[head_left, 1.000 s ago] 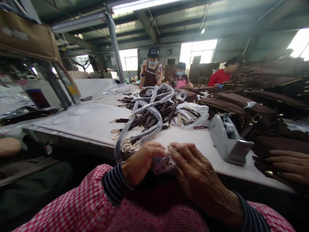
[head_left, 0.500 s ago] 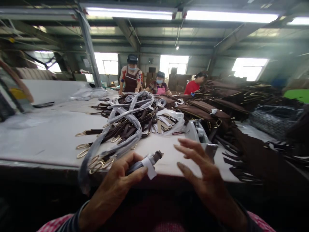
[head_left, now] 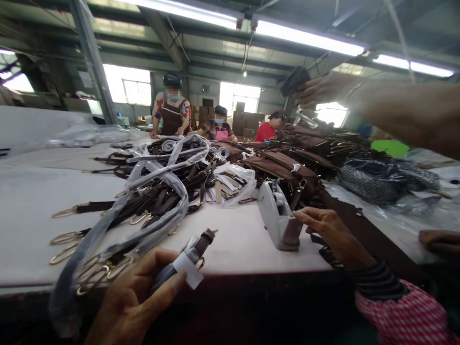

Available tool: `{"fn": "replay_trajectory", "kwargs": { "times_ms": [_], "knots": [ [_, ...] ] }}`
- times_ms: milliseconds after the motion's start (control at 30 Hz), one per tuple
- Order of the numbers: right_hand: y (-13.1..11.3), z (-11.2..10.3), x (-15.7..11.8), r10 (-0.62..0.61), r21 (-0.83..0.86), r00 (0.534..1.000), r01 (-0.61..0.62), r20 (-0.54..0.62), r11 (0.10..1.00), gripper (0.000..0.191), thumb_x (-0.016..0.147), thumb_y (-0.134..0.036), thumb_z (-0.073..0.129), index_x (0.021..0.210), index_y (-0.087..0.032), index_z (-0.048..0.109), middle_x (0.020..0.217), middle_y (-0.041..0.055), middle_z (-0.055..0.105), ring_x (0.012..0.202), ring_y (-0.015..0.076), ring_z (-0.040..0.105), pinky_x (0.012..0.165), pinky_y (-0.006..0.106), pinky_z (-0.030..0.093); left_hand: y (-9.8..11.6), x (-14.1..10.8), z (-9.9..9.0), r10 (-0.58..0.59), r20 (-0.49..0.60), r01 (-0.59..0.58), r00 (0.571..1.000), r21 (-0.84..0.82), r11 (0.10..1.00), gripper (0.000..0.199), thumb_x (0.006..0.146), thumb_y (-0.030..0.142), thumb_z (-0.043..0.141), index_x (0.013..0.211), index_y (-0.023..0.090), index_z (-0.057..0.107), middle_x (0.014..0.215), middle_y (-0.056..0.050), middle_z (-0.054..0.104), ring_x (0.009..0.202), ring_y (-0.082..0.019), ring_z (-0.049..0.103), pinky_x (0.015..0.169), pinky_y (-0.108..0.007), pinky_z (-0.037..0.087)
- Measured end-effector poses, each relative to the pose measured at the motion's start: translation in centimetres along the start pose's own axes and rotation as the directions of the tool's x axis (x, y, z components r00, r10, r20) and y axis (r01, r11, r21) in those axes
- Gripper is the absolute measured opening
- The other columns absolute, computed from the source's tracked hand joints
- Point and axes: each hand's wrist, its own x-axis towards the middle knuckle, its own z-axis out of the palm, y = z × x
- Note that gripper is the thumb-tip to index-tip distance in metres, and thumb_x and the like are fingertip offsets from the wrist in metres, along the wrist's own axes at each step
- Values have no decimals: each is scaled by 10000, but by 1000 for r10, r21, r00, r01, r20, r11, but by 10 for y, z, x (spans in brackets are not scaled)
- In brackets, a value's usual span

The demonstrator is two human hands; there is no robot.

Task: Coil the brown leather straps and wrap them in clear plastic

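My left hand is closed around a folded dark brown strap in clear plastic wrap. A white paper slip lies round the strap under my thumb. A small metal fitting shows at the strap's upper end. My right hand pinches at the front edge of a grey-white tape dispenser. What sits between those fingertips is too small to make out. The dispenser stands on the white table, to the right of the strap I hold.
Brown straps with gold clips and a plastic-wrapped strap lie at left. Behind the dispenser are a bag of paper slips and piled brown bags. Another person's arm reaches in from the right. Several co-workers stand across the table.
My right hand has moved from spread in the air to a pinch at the tape dispenser. The view has turned right. Another person's arm has come in at upper right.
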Motion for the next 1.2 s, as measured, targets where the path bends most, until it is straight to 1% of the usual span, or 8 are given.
{"fn": "replay_trajectory", "kwargs": {
  "times_ms": [233, 400, 500, 667, 900, 1000, 1100, 1200],
  "knots": [
    [6, 22, 4, 72, 465, 986, 7, -151, 885, 336, 557, -486, 918, 676, -206, 775, 815, 77, 737, 806, 246, 642, 730, 365, 502, -9, 0, -1, -7, -23, 7, 1000, -22, 1000, 483, 718, 640, 798, 947, 220, 729, 930, -39, 786, 814, -258, 698, 716, -292, 543],
    [6, 37, -14, -102, 359, 893, 277, -438, 891, 249, 658, -433, 869, 634, -215, 752, 907, 45, 714, 908, 225, 604, 802, 346, 441, -14, -3, -4, 32, -84, -33, 996, -12, 999, 498, 749, 626, 790, 1037, 226, 723, 987, -31, 785, 905, -263, 699, 726, -262, 528],
    [7, 40, -34, -67, 330, 848, 276, -526, 903, 235, 691, -424, 861, 675, -217, 751, 867, 19, 673, 816, 178, 562, 679, 300, 402, -17, -5, -6, 55, -141, -53, 989, 16, 998, 504, 743, 626, 795, 1051, 233, 734, 1037, -28, 790, 939, -267, 695, 726, -258, 518],
    [21, 49, -51, 166, 624, 949, 40, -267, 780, 384, 574, -478, 938, 705, -171, 748, 648, 5, 604, 588, 114, 481, 481, 218, 315, -21, -6, -5, 44, -115, -45, 992, 0, 999, 508, 727, 607, 819, 1040, 216, 732, 946, -33, 784, 937, -280, 702, 737, -273, 521],
    [44, 54, -51, 250, 663, 947, -54, -204, 746, 476, 401, -453, 999, 646, -153, 721, 600, 5, 599, 542, 94, 468, 436, 182, 280, -13, -16, 11, 68, -39, -73, 997, -162, 984, 403, 817, 517, 792, 1011, 173, 713, 883, -42, 756, 817, -193, 648, 713, -249, 482],
    [43, 53, -71, 183, 544, 968, -62, -170, 837, 437, 500, -491, 970, 647, -164, 721, 595, -3, 573, 552, 101, 443, 454, 209, 299, -10, -21, 21, 100, -51, -110, 994, -249, 962, 352, 834, 469, 789, 978, 161, 698, 807, -20, 723, 715, -139, 583, 651, -221, 443],
    [25, 62, -99, -15, 426, 998, -9, 53, 905, 390, 763, -536, 836, 687, -182, 693, 611, -17, 532, 576, 109, 421, 524, 244, 349, -11, -25, 31, 120, -62, -133, 991, -281, 950, 310, 834, 419, 797, 943, 150, 689, 786, -8, 704, 690, -114, 553, 641, -206, 424],
    [-9, 87, -125, -158, 528, 955, 1, 252, 849, 371, 886, -495, 751, 702, -189, 651, 637, -27, 498, 597, 112, 412, 557, 259, 355, -12, -31, 39, 122, -62, -135, 991, -283, 950, 307, 825, 403, 801, 940, 148, 673, 754, 7, 680, 655, -104, 529, 608, -201, 404]
  ]
}}
